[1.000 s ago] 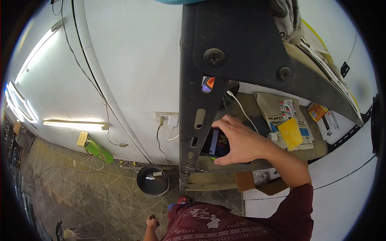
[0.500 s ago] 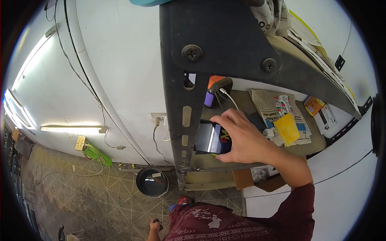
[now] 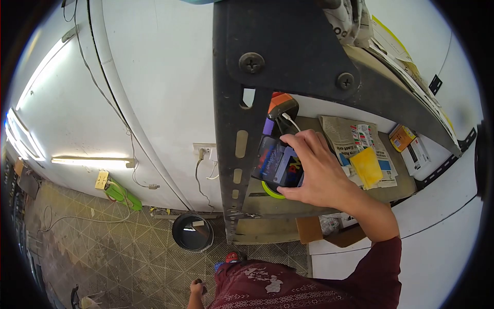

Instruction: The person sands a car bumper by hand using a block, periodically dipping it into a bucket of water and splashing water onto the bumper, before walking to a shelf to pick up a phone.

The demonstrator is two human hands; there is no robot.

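Note:
My right hand reaches into the shelf, its thumb and fingers closed round a dark glossy box with coloured lettering. Just below the box shows part of a bright green round rim. Behind it stands a black and orange device with a white cable plugged in. A yellow cloth or sponge lies on newspaper to the right of the hand. Low beside my body, my left hand is curled round a small dark thing that I cannot make out.
The black metal shelf post stands close left of my right hand. A black bucket sits on the floor. An open cardboard box is below the shelf board. A green power strip hangs near the wall socket.
The box in my right hand has tilted, so its coloured lettering shows where a bright reflection was. More of the green rim is visible. The view has shifted slightly.

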